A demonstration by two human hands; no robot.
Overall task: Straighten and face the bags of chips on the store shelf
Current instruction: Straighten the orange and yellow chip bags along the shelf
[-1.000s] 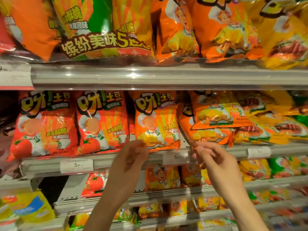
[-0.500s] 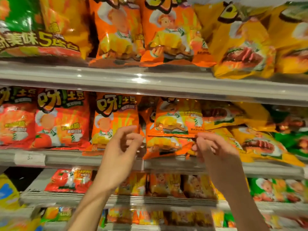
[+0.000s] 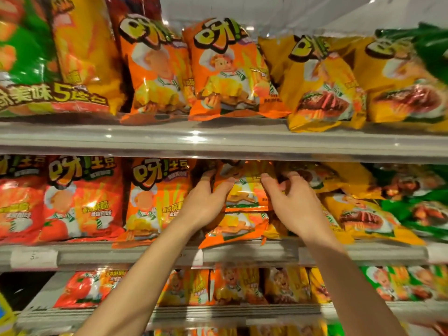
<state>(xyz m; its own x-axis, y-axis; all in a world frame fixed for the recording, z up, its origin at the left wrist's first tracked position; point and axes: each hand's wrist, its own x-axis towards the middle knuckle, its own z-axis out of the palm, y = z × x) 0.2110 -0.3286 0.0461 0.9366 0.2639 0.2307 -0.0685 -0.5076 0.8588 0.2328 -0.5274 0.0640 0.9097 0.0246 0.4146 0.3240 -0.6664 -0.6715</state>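
Head camera first: my two forearms reach up from the bottom edge to the middle shelf (image 3: pixel 242 254). My left hand (image 3: pixel 206 202) curls round the left edge of an orange chip bag (image 3: pixel 244 190), thumb on its front. My right hand (image 3: pixel 291 202) grips the bag's right edge, fingers bent over it. The bag lies tilted on top of another orange bag (image 3: pixel 232 226) at the shelf front. Behind, yellow bags (image 3: pixel 358 214) slump to the right; upright red bags (image 3: pixel 82 202) stand to the left.
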